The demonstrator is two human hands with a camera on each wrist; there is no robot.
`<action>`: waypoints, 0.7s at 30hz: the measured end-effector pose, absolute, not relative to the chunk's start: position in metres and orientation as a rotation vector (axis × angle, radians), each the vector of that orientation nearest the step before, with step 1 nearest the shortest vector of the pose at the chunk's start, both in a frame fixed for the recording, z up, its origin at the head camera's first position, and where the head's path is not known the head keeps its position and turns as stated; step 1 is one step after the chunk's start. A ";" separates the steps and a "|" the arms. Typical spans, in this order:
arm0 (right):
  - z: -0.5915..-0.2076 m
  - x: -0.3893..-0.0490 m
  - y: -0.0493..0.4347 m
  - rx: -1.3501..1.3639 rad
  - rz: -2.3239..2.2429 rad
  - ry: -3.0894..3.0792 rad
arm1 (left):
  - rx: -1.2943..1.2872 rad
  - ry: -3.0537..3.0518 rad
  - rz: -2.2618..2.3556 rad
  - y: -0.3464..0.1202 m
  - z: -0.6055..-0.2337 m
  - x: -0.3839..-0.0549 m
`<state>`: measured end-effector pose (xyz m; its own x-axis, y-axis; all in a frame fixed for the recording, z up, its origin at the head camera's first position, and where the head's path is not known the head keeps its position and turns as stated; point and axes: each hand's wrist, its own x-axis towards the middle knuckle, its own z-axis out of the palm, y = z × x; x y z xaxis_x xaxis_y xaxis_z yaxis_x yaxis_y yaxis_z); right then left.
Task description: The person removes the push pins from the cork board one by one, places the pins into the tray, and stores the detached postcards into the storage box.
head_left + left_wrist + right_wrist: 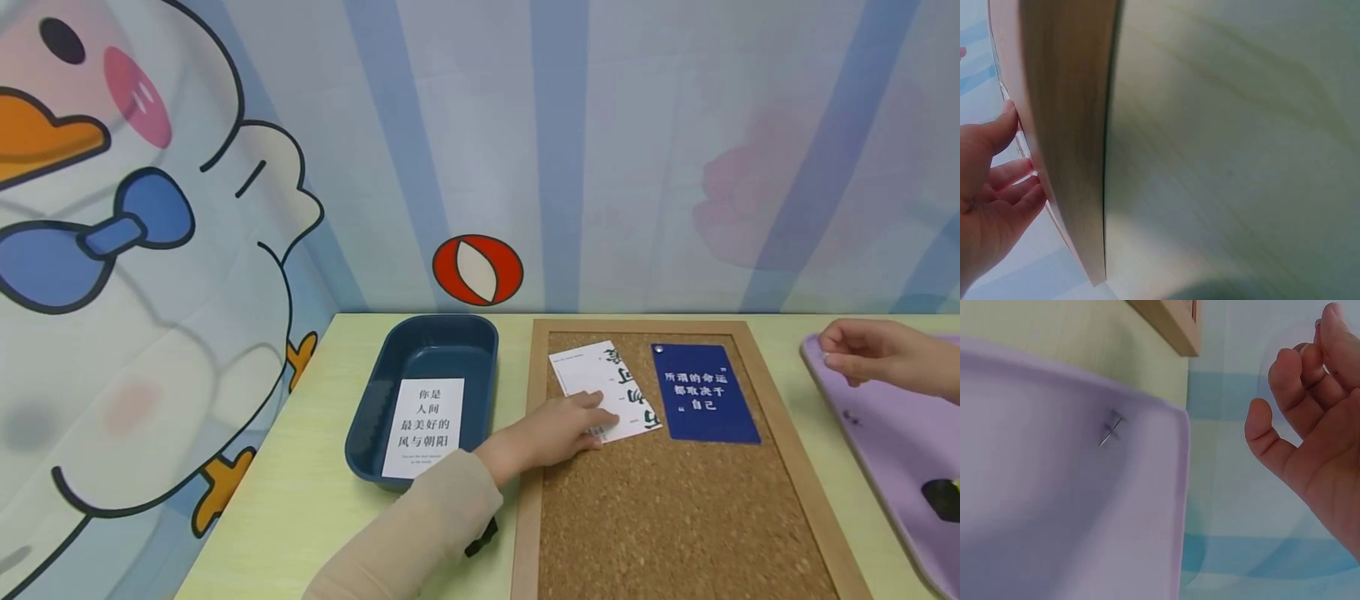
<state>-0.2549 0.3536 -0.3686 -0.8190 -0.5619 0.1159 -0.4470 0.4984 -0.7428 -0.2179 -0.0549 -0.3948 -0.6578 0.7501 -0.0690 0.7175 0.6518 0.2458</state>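
Head view: the left hand (pixel 561 430) is resting spread fingers on the skewed white card (pixel 588 375) on the corkboard (pixel 675 517), beside the blue card (pixel 705 423); by the lilac tray (pixel 903 475), the narrow fingers of the right hand (pixel 885 357) are seemingly pinching a pin (pixel 1318 323). Uneven pressure could be risking a sliding card; a weak pinch, a dropped pin.

A pale backdrop (pixel 483 125) with broad blue stripes (pixel 558 167) rises behind the pale yellow-green surface (pixel 285 500). A large white cartoon bird (pixel 187 333) with a blue bow tie (pixel 112 236) fills the left side; a red-and-white oval (pixel 477 271) sits just above the surface's far edge.
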 end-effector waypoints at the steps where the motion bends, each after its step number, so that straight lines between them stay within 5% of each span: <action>1: -0.371 -0.255 0.357 -0.891 -1.244 2.590 | 1.210 2.704 0.295 -0.055 -0.395 -0.218; 21: -0.417 -0.251 0.410 -0.749 -1.154 2.788 | 1.194 2.699 0.285 -0.053 -0.395 -0.219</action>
<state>-0.2505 0.4098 -0.4165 -0.8834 -0.4439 0.1501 -0.4201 0.6084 -0.6733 -0.2191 -0.0528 -0.3947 -0.6625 0.7445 -0.0831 0.7108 0.6597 0.2441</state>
